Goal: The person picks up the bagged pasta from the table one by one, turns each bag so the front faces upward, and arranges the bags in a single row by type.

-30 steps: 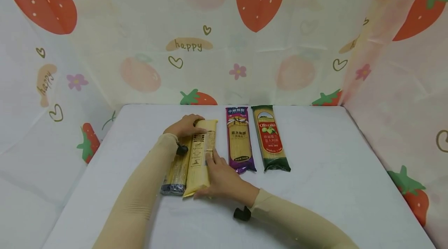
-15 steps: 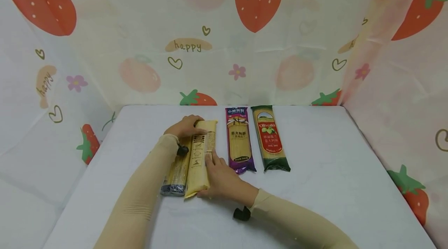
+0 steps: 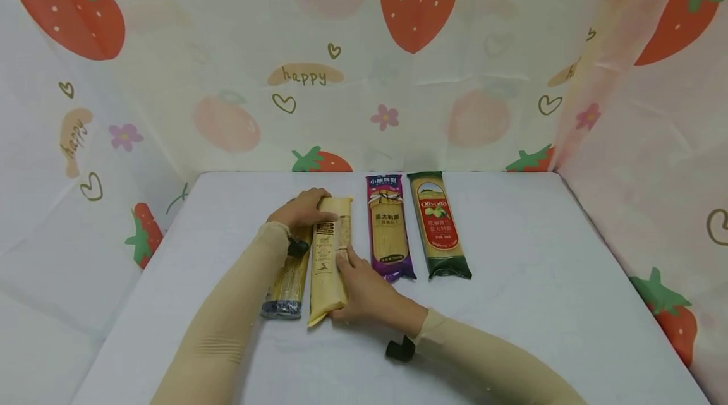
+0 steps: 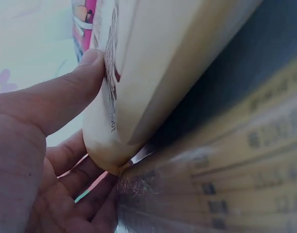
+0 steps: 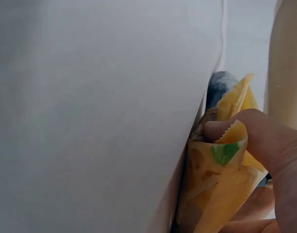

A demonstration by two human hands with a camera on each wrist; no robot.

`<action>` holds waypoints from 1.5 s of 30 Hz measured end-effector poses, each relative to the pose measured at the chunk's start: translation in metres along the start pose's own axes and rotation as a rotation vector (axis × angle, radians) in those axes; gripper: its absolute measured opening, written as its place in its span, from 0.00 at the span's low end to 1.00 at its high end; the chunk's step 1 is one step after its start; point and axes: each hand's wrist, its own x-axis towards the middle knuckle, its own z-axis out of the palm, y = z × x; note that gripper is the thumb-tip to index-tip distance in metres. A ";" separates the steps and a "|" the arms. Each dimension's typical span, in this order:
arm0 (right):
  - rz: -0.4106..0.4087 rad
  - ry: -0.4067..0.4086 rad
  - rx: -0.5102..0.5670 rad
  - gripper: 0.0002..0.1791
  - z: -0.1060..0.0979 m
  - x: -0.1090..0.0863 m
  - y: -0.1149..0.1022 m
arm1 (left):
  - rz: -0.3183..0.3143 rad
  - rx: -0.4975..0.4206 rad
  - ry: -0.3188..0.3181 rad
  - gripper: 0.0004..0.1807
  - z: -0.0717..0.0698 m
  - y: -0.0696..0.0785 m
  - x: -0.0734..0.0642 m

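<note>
A pale yellow pasta packet (image 3: 328,266), printed side up, lies lengthwise between my hands. My left hand (image 3: 301,208) grips its far end; in the left wrist view the thumb (image 4: 85,80) presses one face while the fingers curl round the end. My right hand (image 3: 372,288) holds the near right part, and the right wrist view has its thumb by the crimped yellow end (image 5: 231,133). Just left of it lies a clear spaghetti packet (image 3: 287,285) with a dark blue end, its far part hidden under my left hand and wrist.
A purple spaghetti packet (image 3: 388,228) lies right of the yellow one, and a green and red spaghetti packet (image 3: 440,225) beyond it. All rest on a white-covered table (image 3: 540,304). A strawberry-print cloth (image 3: 472,64) stands around the back and sides.
The near end of the yellow packet has swung slightly to the right with my right hand, so a narrow gap now shows beside the clear packet. My left hand has barely moved.
</note>
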 end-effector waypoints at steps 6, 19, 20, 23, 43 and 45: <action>-0.028 -0.004 0.130 0.66 -0.003 -0.006 0.009 | 0.032 -0.048 0.041 0.34 0.001 0.002 -0.001; -0.091 0.013 0.264 0.63 -0.020 -0.025 0.022 | 0.066 -0.150 0.100 0.30 -0.002 0.015 0.002; -0.093 0.009 0.278 0.63 -0.021 -0.026 0.023 | 0.064 -0.170 0.104 0.30 -0.002 0.016 0.001; -0.107 0.006 0.314 0.62 -0.025 -0.031 0.029 | 0.039 -0.246 0.116 0.30 -0.002 0.016 0.001; -0.208 0.087 0.389 0.61 -0.041 -0.049 0.056 | 0.047 -0.618 0.156 0.31 -0.002 0.021 0.001; -0.224 0.104 0.392 0.61 -0.040 -0.049 0.058 | 0.048 -0.710 0.146 0.31 -0.002 0.022 0.002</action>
